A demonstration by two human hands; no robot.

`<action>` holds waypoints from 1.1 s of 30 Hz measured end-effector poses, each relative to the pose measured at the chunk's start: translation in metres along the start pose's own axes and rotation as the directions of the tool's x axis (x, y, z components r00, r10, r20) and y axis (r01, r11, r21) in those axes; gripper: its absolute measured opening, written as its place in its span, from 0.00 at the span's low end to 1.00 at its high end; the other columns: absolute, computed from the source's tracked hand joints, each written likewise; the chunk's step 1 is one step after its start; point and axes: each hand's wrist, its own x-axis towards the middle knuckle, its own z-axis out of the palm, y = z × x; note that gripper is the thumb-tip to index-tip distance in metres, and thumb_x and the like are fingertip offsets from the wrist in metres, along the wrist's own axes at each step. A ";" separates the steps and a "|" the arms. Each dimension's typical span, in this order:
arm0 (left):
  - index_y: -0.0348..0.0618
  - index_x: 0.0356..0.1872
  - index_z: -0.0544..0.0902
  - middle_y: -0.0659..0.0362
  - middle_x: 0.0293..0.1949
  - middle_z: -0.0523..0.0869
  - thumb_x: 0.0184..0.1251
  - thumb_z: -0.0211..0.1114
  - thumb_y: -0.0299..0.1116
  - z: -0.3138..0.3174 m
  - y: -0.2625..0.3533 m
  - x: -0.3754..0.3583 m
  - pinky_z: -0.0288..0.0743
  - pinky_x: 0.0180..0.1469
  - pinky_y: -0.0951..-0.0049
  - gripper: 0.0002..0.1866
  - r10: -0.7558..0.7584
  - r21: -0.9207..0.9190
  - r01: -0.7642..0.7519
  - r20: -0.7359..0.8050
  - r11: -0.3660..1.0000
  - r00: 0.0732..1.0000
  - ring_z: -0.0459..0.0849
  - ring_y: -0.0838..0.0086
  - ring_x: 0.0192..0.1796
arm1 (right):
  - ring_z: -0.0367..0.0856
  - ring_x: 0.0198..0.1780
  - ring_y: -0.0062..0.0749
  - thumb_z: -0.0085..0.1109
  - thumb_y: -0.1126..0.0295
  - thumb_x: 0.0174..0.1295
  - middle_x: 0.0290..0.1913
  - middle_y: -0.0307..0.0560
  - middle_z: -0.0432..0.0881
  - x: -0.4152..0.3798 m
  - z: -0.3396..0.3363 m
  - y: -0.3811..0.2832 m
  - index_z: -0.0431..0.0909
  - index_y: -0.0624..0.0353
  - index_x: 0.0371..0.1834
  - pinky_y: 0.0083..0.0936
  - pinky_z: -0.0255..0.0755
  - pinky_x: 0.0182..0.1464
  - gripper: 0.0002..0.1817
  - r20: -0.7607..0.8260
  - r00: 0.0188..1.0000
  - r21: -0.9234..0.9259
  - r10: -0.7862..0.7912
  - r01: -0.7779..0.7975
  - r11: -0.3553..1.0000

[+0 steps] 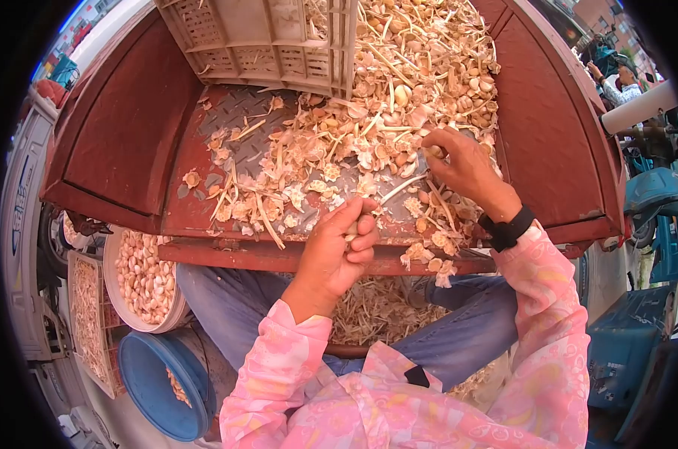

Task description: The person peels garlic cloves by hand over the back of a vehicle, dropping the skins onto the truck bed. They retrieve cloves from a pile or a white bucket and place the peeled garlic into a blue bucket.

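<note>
My left hand [344,243] is closed over the front edge of the red cart bed, its fingers curled round a pale garlic clove [351,232]. To the right and farther up, my right hand [462,166] pinches a small garlic piece [434,152] between thumb and fingers, just above the heap. Loose garlic cloves, dry skins and stalks [399,97] cover much of the metal bed [238,112]. A thin pale stalk [403,188] lies between my two hands.
A plastic crate [268,45] stands on the bed at the back left. Left below are a white bucket of cloves [120,280], a blue bucket [140,389] and a crate of garlic bits [87,314]. Red side walls [552,127] flank the bed. Another person [621,88] is far right.
</note>
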 end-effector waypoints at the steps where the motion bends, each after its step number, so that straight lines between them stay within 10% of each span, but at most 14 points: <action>1: 0.39 0.41 0.74 0.64 0.25 0.69 0.73 0.50 0.38 -0.002 0.000 -0.003 0.56 0.14 0.90 0.12 -0.012 -0.049 0.013 0.024 0.999 1.000 0.64 0.85 0.21 | 0.79 0.38 0.48 0.57 0.72 0.52 0.38 0.50 0.80 -0.002 -0.001 -0.003 0.77 0.58 0.39 0.35 0.72 0.41 0.10 -0.051 0.999 0.081 -0.021 0.025 0.996; 3: 0.38 0.41 0.73 0.64 0.25 0.68 0.73 0.49 0.39 -0.010 0.006 -0.013 0.56 0.14 0.90 0.13 -0.016 -0.135 0.024 0.054 0.991 0.998 0.64 0.86 0.21 | 0.80 0.35 0.31 0.56 0.71 0.57 0.38 0.42 0.80 -0.008 -0.005 0.000 0.76 0.58 0.45 0.23 0.72 0.38 0.12 -0.044 0.999 0.213 0.005 0.004 0.977; 5: 0.35 0.43 0.74 0.60 0.28 0.72 0.73 0.48 0.43 -0.019 0.010 -0.026 0.60 0.17 0.88 0.18 0.006 -0.215 0.009 0.068 0.977 0.998 0.68 0.81 0.25 | 0.78 0.34 0.21 0.56 0.70 0.58 0.37 0.37 0.79 -0.011 -0.007 0.008 0.75 0.59 0.42 0.17 0.71 0.36 0.09 0.110 0.958 0.633 0.265 -0.273 0.724; 9: 0.32 0.47 0.74 0.55 0.34 0.76 0.72 0.48 0.49 -0.029 0.020 -0.047 0.69 0.31 0.80 0.25 0.137 -0.195 -0.133 0.010 0.972 0.990 0.72 0.73 0.34 | 0.74 0.30 0.13 0.51 0.72 0.60 0.33 0.34 0.76 -0.014 -0.017 -0.024 0.71 0.56 0.37 0.07 0.64 0.26 0.03 0.266 0.901 0.844 0.344 -0.389 0.368; 13: 0.33 0.48 0.74 0.57 0.35 0.76 0.71 0.45 0.56 -0.031 0.013 -0.053 0.70 0.37 0.76 0.30 0.210 -0.123 -0.212 -0.032 0.970 0.977 0.73 0.73 0.35 | 0.67 0.26 0.10 0.48 0.73 0.64 0.28 0.33 0.71 -0.028 -0.020 -0.087 0.69 0.57 0.42 0.08 0.59 0.24 0.06 0.443 0.874 0.754 0.202 -0.485 0.443; 16: 0.34 0.50 0.72 0.55 0.37 0.78 0.70 0.41 0.59 -0.039 0.001 -0.050 0.71 0.41 0.71 0.32 0.257 -0.088 -0.252 0.055 0.964 0.965 0.76 0.70 0.39 | 0.76 0.29 0.32 0.58 0.73 0.59 0.29 0.42 0.74 -0.042 -0.005 -0.129 0.72 0.58 0.41 0.25 0.69 0.30 0.08 0.273 0.950 0.519 -0.154 -0.011 0.855; 22: 0.36 0.49 0.70 0.52 0.42 0.79 0.66 0.38 0.67 -0.011 -0.026 -0.058 0.72 0.51 0.65 0.37 0.358 0.068 -0.352 -0.101 0.933 0.928 0.79 0.65 0.46 | 0.80 0.32 0.40 0.57 0.70 0.55 0.35 0.42 0.77 -0.057 0.031 -0.154 0.71 0.55 0.35 0.36 0.73 0.26 0.07 0.277 0.854 0.127 -0.440 0.422 0.898; 31: 0.34 0.39 0.75 0.63 0.28 0.69 0.66 0.43 0.65 -0.018 -0.023 -0.072 0.64 0.34 0.78 0.36 0.368 0.025 -0.368 -0.097 0.930 0.925 0.67 0.78 0.28 | 0.78 0.29 0.46 0.53 0.68 0.58 0.24 0.49 0.75 -0.079 0.006 -0.152 0.70 0.56 0.32 0.39 0.69 0.26 0.05 0.395 0.711 0.601 -0.582 0.279 0.749; 33: 0.34 0.39 0.75 0.63 0.27 0.68 0.68 0.42 0.62 -0.018 0.000 -0.102 0.63 0.33 0.77 0.34 0.508 0.134 -0.494 -0.109 0.859 0.854 0.66 0.78 0.27 | 0.78 0.30 0.48 0.53 0.68 0.58 0.25 0.50 0.76 -0.086 -0.001 -0.144 0.71 0.57 0.31 0.40 0.69 0.30 0.05 0.615 0.653 0.377 -0.443 0.249 0.892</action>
